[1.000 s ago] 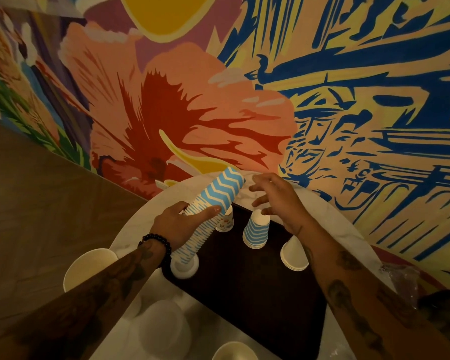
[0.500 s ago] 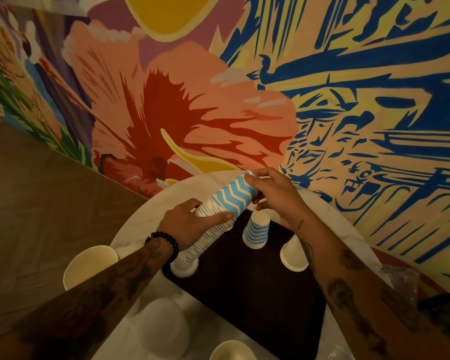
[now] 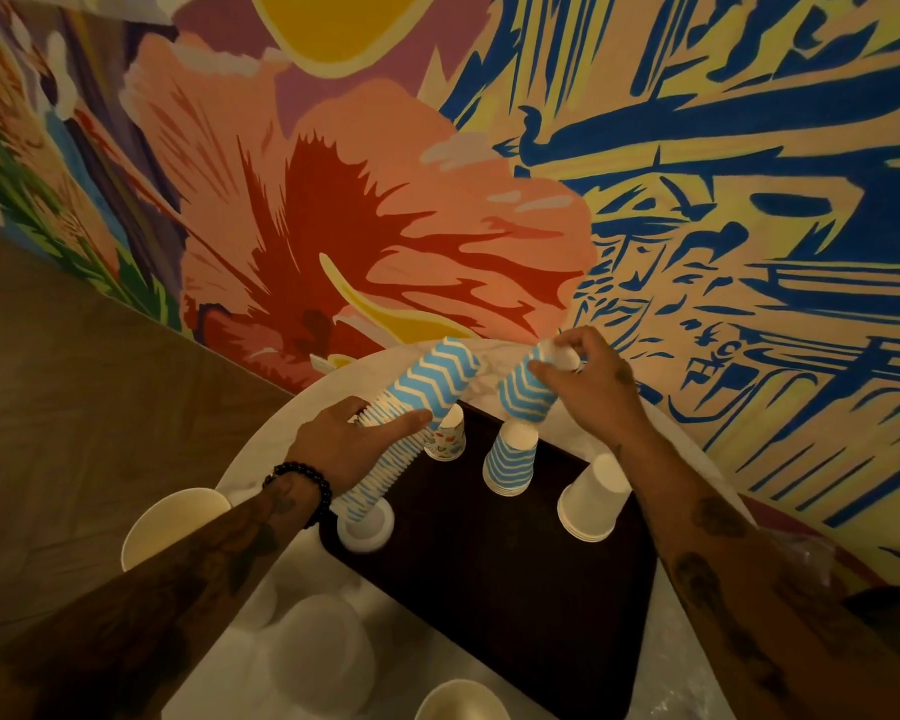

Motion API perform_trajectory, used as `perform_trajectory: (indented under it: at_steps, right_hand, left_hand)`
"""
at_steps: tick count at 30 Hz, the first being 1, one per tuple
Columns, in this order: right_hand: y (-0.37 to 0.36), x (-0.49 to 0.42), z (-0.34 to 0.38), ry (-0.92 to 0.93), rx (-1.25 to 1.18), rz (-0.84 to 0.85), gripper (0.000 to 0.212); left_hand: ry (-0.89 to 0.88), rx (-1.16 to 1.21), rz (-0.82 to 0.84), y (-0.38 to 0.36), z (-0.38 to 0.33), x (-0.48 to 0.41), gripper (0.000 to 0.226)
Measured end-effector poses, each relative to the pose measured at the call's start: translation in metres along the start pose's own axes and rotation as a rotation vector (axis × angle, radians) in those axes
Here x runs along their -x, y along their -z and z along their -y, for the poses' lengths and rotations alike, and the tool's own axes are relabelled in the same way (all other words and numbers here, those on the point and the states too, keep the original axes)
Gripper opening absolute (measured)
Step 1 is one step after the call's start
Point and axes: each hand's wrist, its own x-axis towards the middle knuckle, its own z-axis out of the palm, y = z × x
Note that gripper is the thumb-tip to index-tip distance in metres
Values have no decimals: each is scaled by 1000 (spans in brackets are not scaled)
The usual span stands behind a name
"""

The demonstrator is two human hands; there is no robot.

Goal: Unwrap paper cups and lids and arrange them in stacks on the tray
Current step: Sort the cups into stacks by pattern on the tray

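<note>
At the tray's left edge, the left hand keeps gripping the tilted long stack of zigzag cups. Farther back, the right hand now grasps a pulled-off batch, held above the short striped stack near the tray's far edge, so the splitting into stacks is advancing.

Nothing readable here tbh. The striped cups only carry blue-and-white zigzags, the little cup has a colourful print too blurry to make out, and the mural is just painted shapes.
</note>
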Motion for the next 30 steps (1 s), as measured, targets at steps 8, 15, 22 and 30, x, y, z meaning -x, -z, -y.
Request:
perform_trajectory:
  at_steps: [8,15,22,30]
  right_hand:
    - [-40,19,-32,19,362,191,42]
    - [-50,23,-56,-63,419,269,38]
    - [-32,18,13,-265,-288,222,38]
    - [-36,20,42,-229,-400,262,39]
  left_hand:
    - [-17,-19,15,-1,-1,1,89]
    - [-27,-41,2,-1,1,3,93]
    - [-26,-29,8,-7,-3,4,97]
    - [-73,-43,28,-14,-10,8,97]
